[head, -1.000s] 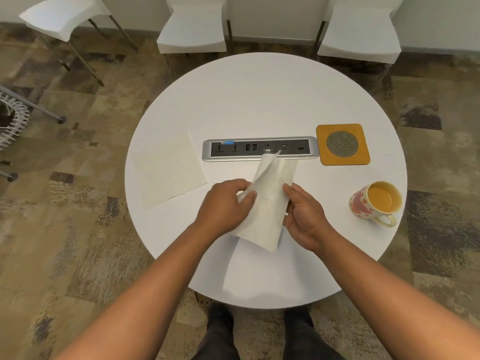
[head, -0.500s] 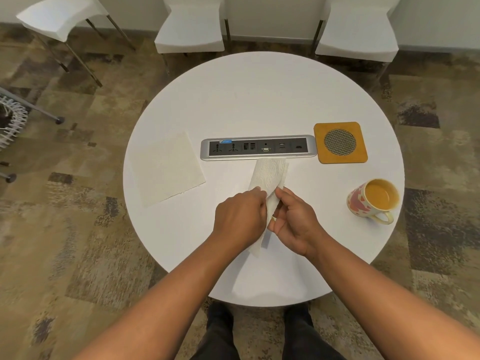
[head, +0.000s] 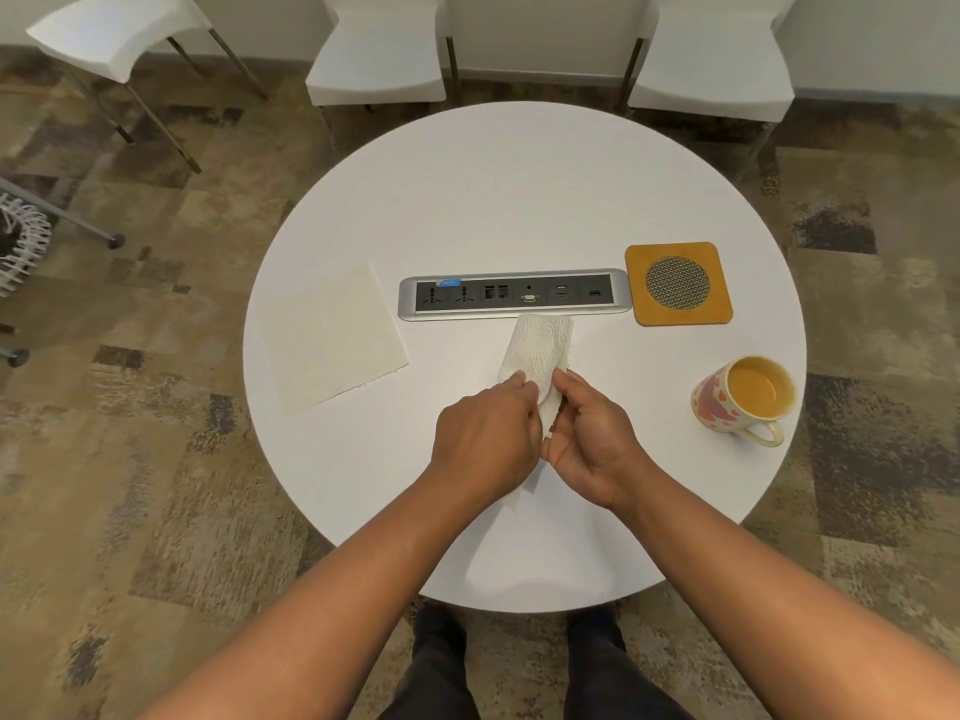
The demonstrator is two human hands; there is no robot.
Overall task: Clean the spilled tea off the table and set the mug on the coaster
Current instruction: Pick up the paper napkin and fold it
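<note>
Now both hands (head: 540,433) pinching paper towel (head: 540,348); risk: right elbow swing knocks full mug (head: 745,397), spilling more on worktop (head: 519,200).

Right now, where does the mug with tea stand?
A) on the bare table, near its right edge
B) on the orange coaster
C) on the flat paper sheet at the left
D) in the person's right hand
A: the mug stands on the bare white table near its right edge, apart from the orange coaster, while both hands hold the paper towel.
</note>
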